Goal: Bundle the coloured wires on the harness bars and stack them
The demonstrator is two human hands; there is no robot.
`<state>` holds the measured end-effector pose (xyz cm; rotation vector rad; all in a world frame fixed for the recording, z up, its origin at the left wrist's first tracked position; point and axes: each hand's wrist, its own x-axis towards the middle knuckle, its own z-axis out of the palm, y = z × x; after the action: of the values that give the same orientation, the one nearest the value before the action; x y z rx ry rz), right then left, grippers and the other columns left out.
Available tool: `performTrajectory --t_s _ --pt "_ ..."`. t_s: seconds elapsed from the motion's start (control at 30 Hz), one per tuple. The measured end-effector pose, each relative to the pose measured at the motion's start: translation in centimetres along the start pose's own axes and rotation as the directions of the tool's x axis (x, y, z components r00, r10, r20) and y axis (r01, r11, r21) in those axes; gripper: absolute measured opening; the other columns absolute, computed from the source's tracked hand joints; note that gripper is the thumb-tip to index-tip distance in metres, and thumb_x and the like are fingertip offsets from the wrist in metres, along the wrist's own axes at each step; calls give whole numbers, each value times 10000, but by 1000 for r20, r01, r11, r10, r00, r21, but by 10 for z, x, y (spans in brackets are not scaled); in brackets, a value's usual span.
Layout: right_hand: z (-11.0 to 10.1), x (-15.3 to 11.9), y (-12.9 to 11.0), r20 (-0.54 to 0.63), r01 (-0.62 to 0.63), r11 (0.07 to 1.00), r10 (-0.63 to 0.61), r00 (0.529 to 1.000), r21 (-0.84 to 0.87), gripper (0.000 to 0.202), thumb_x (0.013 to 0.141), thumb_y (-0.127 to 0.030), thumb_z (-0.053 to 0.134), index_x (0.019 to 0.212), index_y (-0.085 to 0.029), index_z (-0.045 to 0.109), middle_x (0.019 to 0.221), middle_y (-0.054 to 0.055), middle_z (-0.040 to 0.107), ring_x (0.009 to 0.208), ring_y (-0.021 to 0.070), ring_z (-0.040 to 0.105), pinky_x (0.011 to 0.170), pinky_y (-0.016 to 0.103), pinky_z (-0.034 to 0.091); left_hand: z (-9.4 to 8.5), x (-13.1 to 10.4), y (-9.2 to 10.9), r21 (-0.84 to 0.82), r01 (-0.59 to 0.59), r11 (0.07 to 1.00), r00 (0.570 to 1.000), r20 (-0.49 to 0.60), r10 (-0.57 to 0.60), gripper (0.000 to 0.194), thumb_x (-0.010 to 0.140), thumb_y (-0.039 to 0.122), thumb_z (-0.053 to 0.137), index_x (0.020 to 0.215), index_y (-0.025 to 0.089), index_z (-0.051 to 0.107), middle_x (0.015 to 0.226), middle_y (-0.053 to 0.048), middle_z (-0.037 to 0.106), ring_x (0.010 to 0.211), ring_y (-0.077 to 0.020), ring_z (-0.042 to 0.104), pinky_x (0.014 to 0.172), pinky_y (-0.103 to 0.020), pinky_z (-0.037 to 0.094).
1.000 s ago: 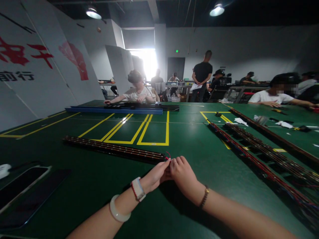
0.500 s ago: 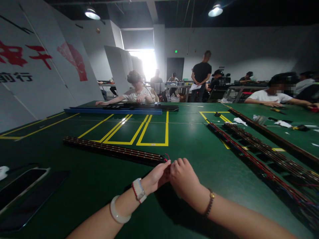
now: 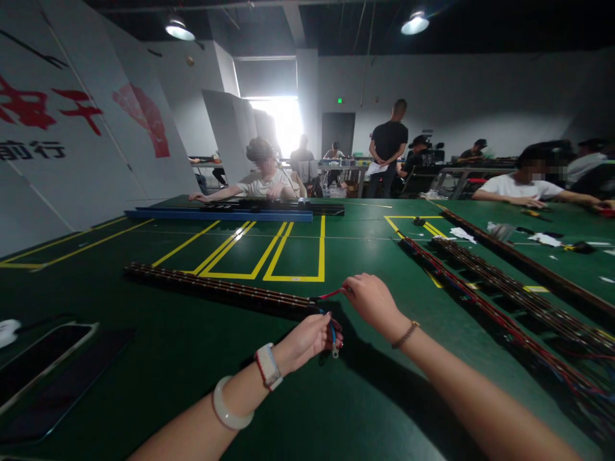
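Observation:
A long dark bar assembly with copper-coloured strips point(image 3: 225, 289) lies slantwise on the green table point(image 3: 192, 371). From its right end come a red wire point(image 3: 331, 294) and a blue wire point(image 3: 333, 334). My right hand point(image 3: 372, 301) pinches the free end of the red wire, which is drawn out taut to the right. Lower down, my left hand point(image 3: 310, 339) is closed around the blue wire, whose metal ring terminal point(image 3: 335, 353) hangs out below the fingers. The inner fingers of my left hand are partly hidden.
Several bar assemblies with red and blue wiring point(image 3: 480, 314) lie to the right. A phone-like dark panel point(image 3: 43, 358) is at the left. Across the table a co-worker point(image 3: 266, 176) sits behind a blue rail point(image 3: 221, 214). Yellow tape point(image 3: 294, 279) marks rectangles.
My hands have come apart. The right hand has moved up and right, stretching the red wire; the blue wire and its terminal now show at my left hand.

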<state>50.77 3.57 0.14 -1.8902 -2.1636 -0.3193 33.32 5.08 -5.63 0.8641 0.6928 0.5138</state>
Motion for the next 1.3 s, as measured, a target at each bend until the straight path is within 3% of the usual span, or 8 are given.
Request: performTrajectory --t_s 0.2,0.37,0.5,0.63,0.83,1.0,1.17,1.3 --pt "59 9 36 -81 88 977 -73 994 197 165 849 -352 614 864 -237 732 922 52 640 868 182 544 764 290 363 -1 0 2 36 11 999 998 54 -13 274 928 314 421 857 77 541 794 -128 649 695 -152 644 708 -275 478" --pt "92 6 42 -143 135 936 -92 985 325 180 851 -365 608 876 -235 729 953 52 633 894 177 532 810 299 361 -4 -1 3 53 21 998 990 136 -28 256 920 338 425 918 94 501 900 -165 656 830 -219 671 780 -344 491" --pt "89 1 38 -156 133 917 -79 985 375 226 843 -390 610 984 -238 699 993 59 618 929 182 526 844 321 355 -8 -3 8 138 35 990 991 120 -52 289 899 383 463 949 101 503 783 -75 624 713 -171 662 664 -280 497" --pt "78 -3 32 -150 172 900 -121 981 401 299 839 -425 610 1070 -242 660 1023 63 607 992 193 512 924 369 311 -13 -6 14 342 41 939 986 136 -93 383 864 483 485 935 110 525 678 -17 575 566 -122 607 550 -236 466" --pt "73 -7 26 -136 264 874 -228 964 409 325 857 -452 580 1106 -249 630 1063 59 605 1016 190 506 961 397 262 -16 -7 18 646 -49 762 996 93 -15 464 840 573 443 864 124 557 545 47 492 387 -55 432 431 -190 361" --pt "70 -8 25 -152 284 868 -243 958 407 291 886 -416 543 1105 -242 624 1050 56 610 996 184 511 947 391 274 -15 -5 17 770 -82 633 996 48 70 467 846 571 408 834 131 565 521 46 496 369 -60 433 406 -184 338" --pt "65 -9 16 -162 262 865 -212 964 427 309 896 -420 521 1128 -236 612 1073 68 605 1030 193 509 957 395 276 -14 0 15 739 -86 668 996 87 32 548 795 647 423 812 116 557 532 -14 580 412 -116 543 412 -210 398" --pt "56 -10 1 -139 215 866 -170 976 451 347 882 -389 526 1191 -238 573 1136 78 576 1097 202 484 975 395 271 -17 0 16 686 -66 724 998 39 54 557 790 654 417 707 116 535 502 -33 578 379 -109 535 341 -166 298"
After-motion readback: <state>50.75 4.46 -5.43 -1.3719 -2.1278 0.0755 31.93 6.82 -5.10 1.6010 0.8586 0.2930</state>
